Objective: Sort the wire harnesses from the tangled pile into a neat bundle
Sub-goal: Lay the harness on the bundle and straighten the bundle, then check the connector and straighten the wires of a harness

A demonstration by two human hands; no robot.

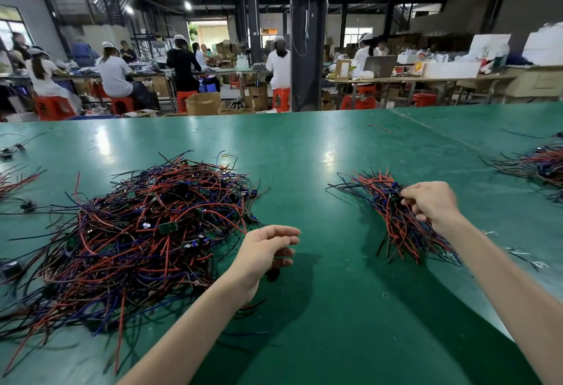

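Note:
A big tangled pile (137, 238) of red, blue and black wire harnesses with small green boards lies on the left of the green table (320, 171). To the right lies a neater bundle (393, 220) of the same harnesses, wires fanned towards me. My right hand (429, 202) is on top of that bundle, its fingertips pinching the blue connectors at the bundle's middle. My left hand (268, 250) hovers over the table just right of the tangled pile, fingers loosely curled and holding nothing.
Another heap of harnesses (542, 168) sits at the far right edge, and a few loose wires (15, 180) lie at the far left. Beyond the table's far edge, people sit on red stools at other workbenches, behind a dark pillar (307, 34).

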